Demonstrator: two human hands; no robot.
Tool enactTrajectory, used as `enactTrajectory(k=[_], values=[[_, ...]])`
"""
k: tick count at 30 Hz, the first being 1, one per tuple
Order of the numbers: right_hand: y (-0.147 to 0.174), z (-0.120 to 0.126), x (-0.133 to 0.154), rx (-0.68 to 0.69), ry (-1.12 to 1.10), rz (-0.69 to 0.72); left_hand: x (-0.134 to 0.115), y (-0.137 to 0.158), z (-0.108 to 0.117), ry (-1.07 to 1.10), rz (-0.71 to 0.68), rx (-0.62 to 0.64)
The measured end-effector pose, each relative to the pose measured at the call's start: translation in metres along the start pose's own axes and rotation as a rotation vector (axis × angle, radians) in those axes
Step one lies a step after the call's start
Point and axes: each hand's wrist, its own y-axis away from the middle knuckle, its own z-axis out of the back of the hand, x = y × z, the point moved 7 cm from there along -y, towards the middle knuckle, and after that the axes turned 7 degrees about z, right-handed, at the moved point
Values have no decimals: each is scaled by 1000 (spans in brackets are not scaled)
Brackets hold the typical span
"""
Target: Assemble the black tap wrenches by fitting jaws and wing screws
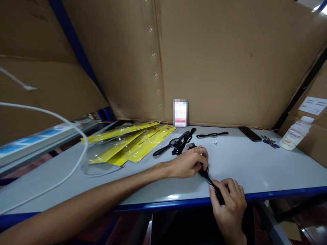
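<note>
A black spokeshave [208, 177] slants over the front part of the table. My right hand [229, 199] is closed round its near handle, by the table's front edge. Fingers bent, my left hand [189, 161] grips the middle of the same tool and hides much of it. Beyond the left hand lie several more black spokeshaves [180, 142] in a heap, some with grey metal blades showing. Another slim black tool body [212, 134] lies apart, farther back. Close to it are small silver pieces [215, 143], perhaps screws.
Yellow cards in clear packaging [150, 141] spread over the left of the table [255, 166]. A white cable [85, 149] loops there. At the right are a dark phone [249, 133], keys [270, 141] and a plastic bottle [296, 133]. Cardboard [204, 68] walls the back.
</note>
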Motion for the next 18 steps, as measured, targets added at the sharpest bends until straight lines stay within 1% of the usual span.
enactTrajectory(k=[4,5,7,10,15,16,18], values=[[0,1,0,-9,-1,0,3,0,6,-128,103,-96],[0,1,0,-9,-1,0,3,0,5,-163,113,-96],[0,1,0,-8,1,1,1,0,2,-185,87,-59],[-1,0,0,-6,3,2,-1,0,-1,-126,29,-5],[0,0,-1,-1,-5,6,2,-1,0,32,-11,36],[0,0,-1,-1,-3,7,3,-1,0,44,-10,33],[0,0,-1,-1,-1,8,6,-2,3,14,33,-21]])
